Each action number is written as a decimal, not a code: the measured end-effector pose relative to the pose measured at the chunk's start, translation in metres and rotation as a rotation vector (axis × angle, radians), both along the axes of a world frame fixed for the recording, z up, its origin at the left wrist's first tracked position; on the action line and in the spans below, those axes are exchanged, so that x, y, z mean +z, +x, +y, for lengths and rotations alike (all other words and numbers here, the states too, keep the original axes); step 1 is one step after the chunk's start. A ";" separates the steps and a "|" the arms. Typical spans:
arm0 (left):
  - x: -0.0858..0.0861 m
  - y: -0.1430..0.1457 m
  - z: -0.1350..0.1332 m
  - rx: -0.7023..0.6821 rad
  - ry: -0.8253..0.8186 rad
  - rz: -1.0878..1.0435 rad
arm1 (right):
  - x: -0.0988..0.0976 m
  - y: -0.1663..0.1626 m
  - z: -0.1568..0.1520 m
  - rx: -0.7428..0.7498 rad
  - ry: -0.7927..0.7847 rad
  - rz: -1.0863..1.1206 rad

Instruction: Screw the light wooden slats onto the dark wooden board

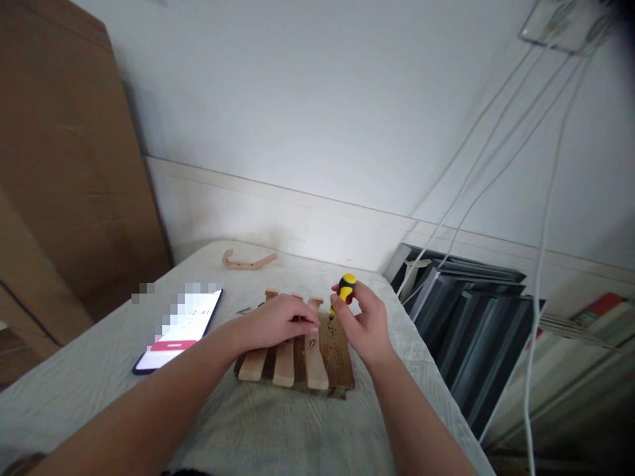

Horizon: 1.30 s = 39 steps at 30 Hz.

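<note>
My right hand (364,320) grips a short screwdriver (348,285) with a yellow and black handle, its tip pointing down near the right part of a dark wooden board (337,360). Small holes and marks dot the board there. Three pale wooden hooks lie side by side across it; the rightmost wooden hook (316,367) shows a hole or screw head (312,342). My left hand (280,320) lies over these pieces, fingers closed together at the rightmost one. Whatever is between those fingertips, if anything, is hidden.
Another curved wooden hook (249,261) lies at the back of the cloth-covered table (297,436). A phone (181,330) with a lit screen is on the left. Dark grey panels (476,330) lean beyond the right edge, where white cables (538,264) hang. Cardboard (74,145) stands at left.
</note>
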<state>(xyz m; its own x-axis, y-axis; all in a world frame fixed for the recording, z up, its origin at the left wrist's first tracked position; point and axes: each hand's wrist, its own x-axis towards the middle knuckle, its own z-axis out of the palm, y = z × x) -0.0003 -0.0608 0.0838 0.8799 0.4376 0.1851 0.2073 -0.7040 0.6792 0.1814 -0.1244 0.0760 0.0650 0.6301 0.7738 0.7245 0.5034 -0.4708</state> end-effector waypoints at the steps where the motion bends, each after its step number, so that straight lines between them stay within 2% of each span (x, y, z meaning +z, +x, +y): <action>1: 0.001 -0.001 -0.001 0.044 -0.011 -0.037 | 0.000 0.001 0.000 0.017 -0.016 0.039; 5: 0.005 -0.001 -0.005 0.216 -0.112 -0.224 | 0.002 -0.001 -0.003 0.135 -0.105 0.177; 8: 0.004 0.000 -0.006 0.292 -0.136 -0.343 | 0.004 -0.007 -0.006 0.216 -0.155 0.143; 12: 0.002 0.002 -0.005 0.281 -0.186 -0.419 | 0.007 -0.013 -0.009 0.217 -0.147 0.028; 21: 0.007 0.003 -0.009 0.279 -0.210 -0.445 | 0.006 -0.012 -0.007 0.211 -0.181 -0.003; 24: 0.006 0.003 -0.009 0.276 -0.168 -0.470 | 0.005 -0.013 -0.007 0.220 -0.194 0.001; 29: 0.009 0.002 -0.013 0.314 0.127 -0.504 | 0.007 -0.014 -0.009 0.238 -0.208 -0.002; 31: 0.012 0.001 -0.015 0.323 0.195 -0.534 | 0.008 -0.015 -0.010 0.240 -0.217 -0.011; 39: 0.013 -0.002 -0.017 0.319 0.229 -0.573 | 0.008 -0.015 -0.011 0.249 -0.221 -0.006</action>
<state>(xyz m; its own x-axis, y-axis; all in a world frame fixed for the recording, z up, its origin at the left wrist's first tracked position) -0.0019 -0.0781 0.0967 0.4507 0.5530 0.7008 0.0813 -0.8072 0.5847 0.1663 -0.1352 0.0836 -0.1164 0.7789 0.6163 0.5955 0.5514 -0.5843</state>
